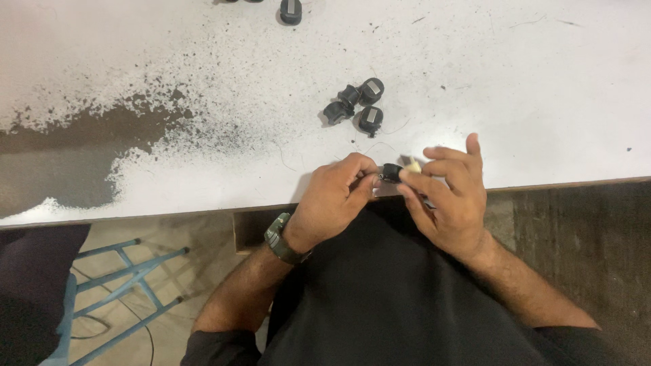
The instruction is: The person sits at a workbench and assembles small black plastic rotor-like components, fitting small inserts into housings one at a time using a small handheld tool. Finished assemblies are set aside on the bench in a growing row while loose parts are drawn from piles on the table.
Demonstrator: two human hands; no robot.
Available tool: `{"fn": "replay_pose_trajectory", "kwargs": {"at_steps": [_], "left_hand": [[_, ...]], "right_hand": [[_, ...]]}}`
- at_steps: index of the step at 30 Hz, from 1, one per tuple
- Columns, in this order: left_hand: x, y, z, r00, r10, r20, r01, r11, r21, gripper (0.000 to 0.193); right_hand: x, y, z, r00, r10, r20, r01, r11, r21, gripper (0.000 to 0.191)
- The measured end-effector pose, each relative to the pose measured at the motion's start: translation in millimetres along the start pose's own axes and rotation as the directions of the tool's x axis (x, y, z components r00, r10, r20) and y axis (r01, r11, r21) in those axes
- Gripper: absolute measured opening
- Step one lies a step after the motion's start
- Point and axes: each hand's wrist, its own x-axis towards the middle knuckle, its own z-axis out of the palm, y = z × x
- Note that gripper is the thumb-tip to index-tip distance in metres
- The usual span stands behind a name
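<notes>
Left hand [337, 196]: curled at the table edge, thumb and fingertips pinched on a small black knob [391, 172]; green-grey watch [277, 237] on the wrist.
Right hand [445, 193]: half closed, fingers bent toward the same knob, fingertips against its right end and a small pale piece [413, 163]; firm grip or mere touch, cannot tell.
Black knob: held between both hands, just over the near edge of the table, above the lap.
Table [542, 81]: white top, black specks and a worn dark patch on the left side.
Spare knobs [356, 105]: four black ones clustered on the table, near and beyond the hands; one more [291, 10] at the far edge.
Blue stand [122, 285]: on the floor, lower left.
</notes>
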Motion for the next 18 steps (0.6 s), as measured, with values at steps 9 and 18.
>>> {"fn": "replay_pose_trajectory", "kwargs": {"at_steps": [9,18], "left_hand": [[-3,-3,11,0.994,0.066,-0.086,-0.062,0.997,0.051,0.010],[-5,-8,15,0.994,0.069,-0.080,-0.064,0.996,0.062,0.010]], "right_hand": [[-15,-11,25,0.991,0.091,-0.094,-0.068,0.971,0.229,0.029],[-13,-12,22,0.994,0.075,-0.076,-0.057,0.975,0.216,0.030]]}}
